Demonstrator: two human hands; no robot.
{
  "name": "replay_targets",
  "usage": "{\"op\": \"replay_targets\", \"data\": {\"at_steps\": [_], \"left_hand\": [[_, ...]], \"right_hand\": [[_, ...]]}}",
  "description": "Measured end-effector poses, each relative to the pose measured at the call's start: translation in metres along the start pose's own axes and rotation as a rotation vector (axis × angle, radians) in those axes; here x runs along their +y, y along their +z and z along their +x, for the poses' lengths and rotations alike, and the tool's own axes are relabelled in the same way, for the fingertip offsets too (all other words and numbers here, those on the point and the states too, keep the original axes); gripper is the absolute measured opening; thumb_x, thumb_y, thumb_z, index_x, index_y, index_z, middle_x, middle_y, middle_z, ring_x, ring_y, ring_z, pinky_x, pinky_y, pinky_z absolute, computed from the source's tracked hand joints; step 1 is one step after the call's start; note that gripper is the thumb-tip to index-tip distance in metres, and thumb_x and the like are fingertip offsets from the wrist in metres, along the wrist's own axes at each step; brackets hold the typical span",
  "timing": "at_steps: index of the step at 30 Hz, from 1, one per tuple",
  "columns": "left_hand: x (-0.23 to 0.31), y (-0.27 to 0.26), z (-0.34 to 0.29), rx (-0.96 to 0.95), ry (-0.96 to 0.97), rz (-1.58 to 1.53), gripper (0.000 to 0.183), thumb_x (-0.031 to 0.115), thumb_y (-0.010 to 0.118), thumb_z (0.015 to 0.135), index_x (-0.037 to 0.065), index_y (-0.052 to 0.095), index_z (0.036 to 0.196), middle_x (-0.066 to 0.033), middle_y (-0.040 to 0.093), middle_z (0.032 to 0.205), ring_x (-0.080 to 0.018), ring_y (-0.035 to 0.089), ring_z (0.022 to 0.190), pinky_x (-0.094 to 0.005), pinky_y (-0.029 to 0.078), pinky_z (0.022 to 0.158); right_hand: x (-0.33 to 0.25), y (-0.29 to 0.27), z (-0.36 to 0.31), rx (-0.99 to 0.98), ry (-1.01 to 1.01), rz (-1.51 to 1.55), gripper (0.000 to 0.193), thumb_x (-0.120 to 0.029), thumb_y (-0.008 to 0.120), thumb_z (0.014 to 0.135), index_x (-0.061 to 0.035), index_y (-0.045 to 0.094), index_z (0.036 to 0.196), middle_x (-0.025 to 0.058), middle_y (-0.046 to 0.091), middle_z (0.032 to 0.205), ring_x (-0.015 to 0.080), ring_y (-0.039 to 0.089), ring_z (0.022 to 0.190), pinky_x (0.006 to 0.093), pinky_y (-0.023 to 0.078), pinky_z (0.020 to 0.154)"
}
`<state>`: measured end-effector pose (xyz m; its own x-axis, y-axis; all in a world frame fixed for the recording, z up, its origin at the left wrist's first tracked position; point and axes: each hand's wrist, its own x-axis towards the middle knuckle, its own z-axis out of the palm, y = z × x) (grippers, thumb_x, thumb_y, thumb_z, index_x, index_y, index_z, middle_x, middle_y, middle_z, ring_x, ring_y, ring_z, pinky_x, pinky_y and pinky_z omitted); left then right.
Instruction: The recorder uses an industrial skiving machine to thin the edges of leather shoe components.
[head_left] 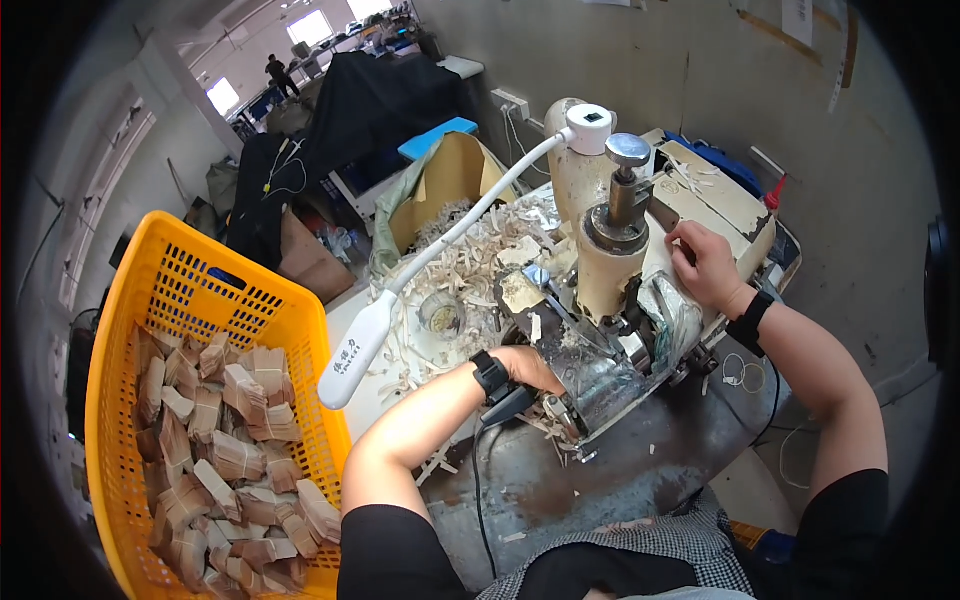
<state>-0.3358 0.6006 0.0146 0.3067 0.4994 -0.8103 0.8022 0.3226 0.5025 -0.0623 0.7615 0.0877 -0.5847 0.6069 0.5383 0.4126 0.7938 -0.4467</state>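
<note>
A worn cream bench machine (612, 262) with a metal post and round knob stands on the worktable before me. My left hand (535, 368) reaches in low at its near left side, beside a small metal part (566, 415); its fingertips are hidden there, so their grip does not show. On the machine's right side, my right hand (706, 266) is raised by the cream body with fingers curled in. Whether anything sits between those fingers is too small to tell. Clear plastic wrapping (672, 318) covers part of the machine below that hand. Both wrists wear black bands.
Pale offcut strips (470, 255) heap up left of the machine around a glass dish (441, 314). A white gooseneck lamp (362, 345) arches over them. The yellow crate (108, 400) at left holds bundled tan pieces (235, 455). A thin black cable (478, 500) hangs near my left forearm.
</note>
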Motion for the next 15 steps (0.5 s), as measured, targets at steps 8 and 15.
{"op": "replay_targets", "data": {"at_steps": [8,15], "left_hand": [[-0.053,0.037,0.037,0.576,0.552,0.102,0.04,0.023,0.075,0.08,-0.005,0.065,0.107,-0.0113,0.07,0.085,-0.0156,0.064,0.073,-0.0308,0.054,0.067],[-0.005,0.033,-0.077,0.498,0.222,-0.568,0.026,0.003,0.071,0.081,0.001,0.064,0.105,-0.0066,0.069,0.089,-0.0131,0.067,0.069,-0.0241,0.054,0.047]], "right_hand": [[-0.004,0.001,-0.001,-0.001,0.025,0.004,0.011,-0.006,0.058,0.079,-0.0068,0.06,0.09,0.0139,0.059,0.081,0.0305,0.06,0.067,0.038,0.048,0.063],[0.0,0.0,-0.003,0.006,0.031,-0.008,0.011,-0.006,0.058,0.08,-0.007,0.059,0.09,0.0134,0.058,0.08,0.0298,0.059,0.066,0.0379,0.047,0.062]]}}
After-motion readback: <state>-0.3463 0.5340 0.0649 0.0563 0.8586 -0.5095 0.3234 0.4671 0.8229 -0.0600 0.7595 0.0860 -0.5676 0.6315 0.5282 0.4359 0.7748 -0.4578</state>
